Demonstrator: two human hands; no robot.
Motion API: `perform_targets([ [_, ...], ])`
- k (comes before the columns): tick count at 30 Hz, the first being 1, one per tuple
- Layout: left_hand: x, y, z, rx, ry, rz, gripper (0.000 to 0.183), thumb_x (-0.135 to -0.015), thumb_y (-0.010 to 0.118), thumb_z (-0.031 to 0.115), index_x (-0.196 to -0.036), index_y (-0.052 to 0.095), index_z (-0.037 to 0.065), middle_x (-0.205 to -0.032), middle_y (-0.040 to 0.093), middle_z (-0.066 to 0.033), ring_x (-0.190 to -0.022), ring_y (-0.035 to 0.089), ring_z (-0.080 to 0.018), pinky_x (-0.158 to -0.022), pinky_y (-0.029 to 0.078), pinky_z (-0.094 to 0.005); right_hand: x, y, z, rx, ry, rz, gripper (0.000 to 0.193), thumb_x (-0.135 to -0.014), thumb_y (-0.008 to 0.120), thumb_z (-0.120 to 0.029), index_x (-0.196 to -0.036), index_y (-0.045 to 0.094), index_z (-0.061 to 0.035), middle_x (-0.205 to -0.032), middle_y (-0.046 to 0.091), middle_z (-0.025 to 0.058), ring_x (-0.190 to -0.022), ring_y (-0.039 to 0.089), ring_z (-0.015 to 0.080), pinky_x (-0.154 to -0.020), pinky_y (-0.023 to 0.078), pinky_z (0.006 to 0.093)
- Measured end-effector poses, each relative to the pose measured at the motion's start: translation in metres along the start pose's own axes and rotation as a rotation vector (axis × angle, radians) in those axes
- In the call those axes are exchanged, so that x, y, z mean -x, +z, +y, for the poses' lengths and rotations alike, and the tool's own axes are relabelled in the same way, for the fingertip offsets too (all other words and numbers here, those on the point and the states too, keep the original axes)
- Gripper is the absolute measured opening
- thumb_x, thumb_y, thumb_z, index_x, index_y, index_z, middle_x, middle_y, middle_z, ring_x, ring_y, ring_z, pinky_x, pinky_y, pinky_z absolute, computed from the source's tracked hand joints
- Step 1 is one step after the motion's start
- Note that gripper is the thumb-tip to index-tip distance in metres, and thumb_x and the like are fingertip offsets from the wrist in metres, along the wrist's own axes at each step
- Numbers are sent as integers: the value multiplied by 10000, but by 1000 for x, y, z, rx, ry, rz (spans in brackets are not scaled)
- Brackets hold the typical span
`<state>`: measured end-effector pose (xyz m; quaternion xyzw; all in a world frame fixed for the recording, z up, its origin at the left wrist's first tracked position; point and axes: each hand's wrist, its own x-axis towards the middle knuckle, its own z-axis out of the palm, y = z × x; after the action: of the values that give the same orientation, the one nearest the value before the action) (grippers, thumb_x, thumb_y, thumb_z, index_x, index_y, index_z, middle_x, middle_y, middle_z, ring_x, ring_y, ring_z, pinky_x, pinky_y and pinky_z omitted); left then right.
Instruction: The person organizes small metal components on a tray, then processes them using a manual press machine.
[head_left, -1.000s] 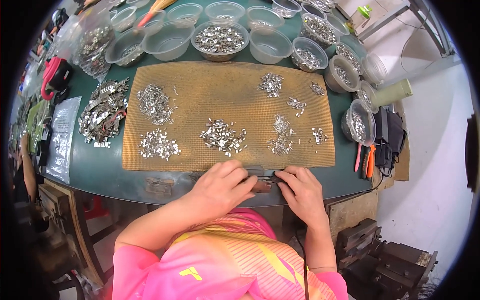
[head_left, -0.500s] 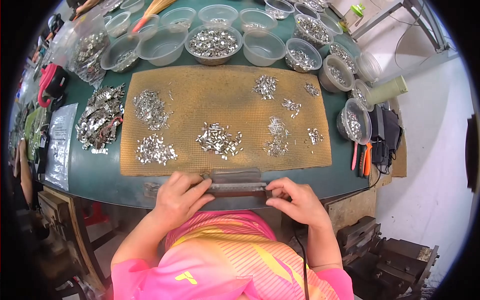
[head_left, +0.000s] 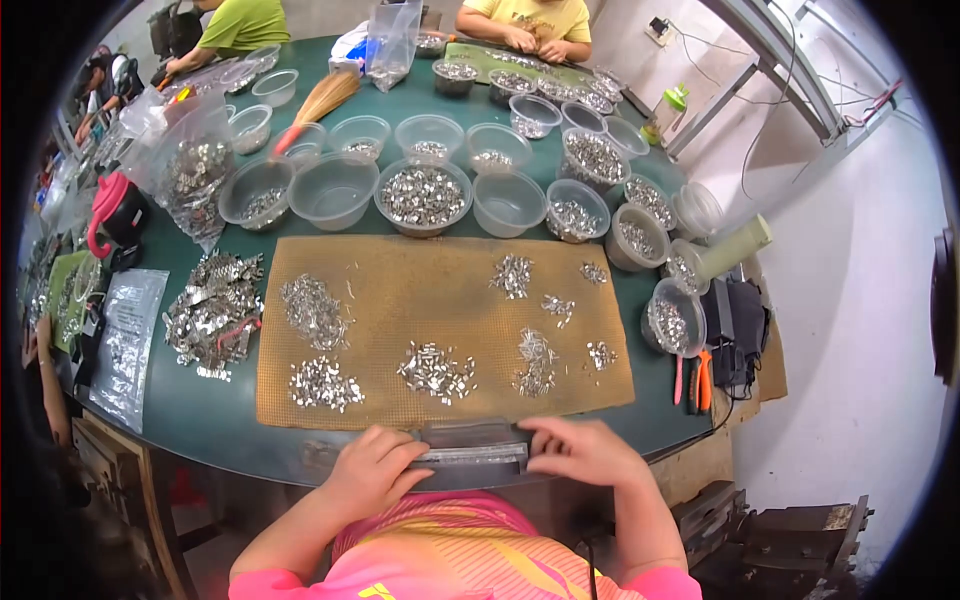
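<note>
A narrow dark fixture point(head_left: 505, 464) lies at the table's near edge, a pale silvery strip running along its length. Behind the strip stands a greyish, see-through flap point(head_left: 468, 434). My left hand point(head_left: 372, 468) grips the fixture's left end between thumb and fingers. At the right end is my right hand point(head_left: 583, 452), its curled fingers against that end and its index finger near the flap's right corner. Beyond them is a tan textured mat point(head_left: 400, 275) with several separate piles of small silver metal pieces, including a central near pile point(head_left: 437, 371) and a left near pile point(head_left: 325, 384).
Clear plastic tubs, one full of metal pieces point(head_left: 424, 195), line the mat's far and right sides. Left lie a heap of metal strips point(head_left: 215, 310), a plastic bag point(head_left: 128, 335) and a pink-lidded mug point(head_left: 118, 210). Orange-handled pliers point(head_left: 704, 380) lie right. A person in yellow point(head_left: 530, 25) works across the table.
The view has tilted up, bringing the far table and co-workers into sight. My right index finger has lifted from the fixture's right end toward the flap's corner. My left hand keeps its grip.
</note>
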<state>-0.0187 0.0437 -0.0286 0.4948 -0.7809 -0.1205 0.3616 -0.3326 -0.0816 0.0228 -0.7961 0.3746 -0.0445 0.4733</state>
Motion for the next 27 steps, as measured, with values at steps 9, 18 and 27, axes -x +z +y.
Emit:
perform_targets([
  [9, -4, -5, -7, 181, -110, 12, 368, -805, 861, 212, -1107, 711, 63, -1009, 679, -91, -876, 641, -300, -739, 527, -401, -124, -46, 12, 647, -354, 684, 160, -938, 690, -152, -1079, 739, -94, -994, 721, 64, -983, 664, 272, -933, 492, 424],
  [18, -4, -9, 0, 182, -157, -22, 267, -857, 820, 227, -1054, 724, 75, -999, 690, -78, -896, 656, -287, -749, 546, -391, -152, -35, 25, 896, -408, 728, 96, -851, 740, -96, -925, 679, -90, -905, 648, 75, -899, 621, 298, -932, 457, 455],
  [27, -18, -32, -16, 87, -115, 79, 217, -891, 777, 178, -1070, 706, 78, -1000, 686, -83, -905, 656, -288, -770, 548, -395, -130, -36, 9, 724, -337, 638, 92, -870, 736, -94, -923, 666, -65, -885, 665, 98, -880, 625, 316, -881, 454, 435],
])
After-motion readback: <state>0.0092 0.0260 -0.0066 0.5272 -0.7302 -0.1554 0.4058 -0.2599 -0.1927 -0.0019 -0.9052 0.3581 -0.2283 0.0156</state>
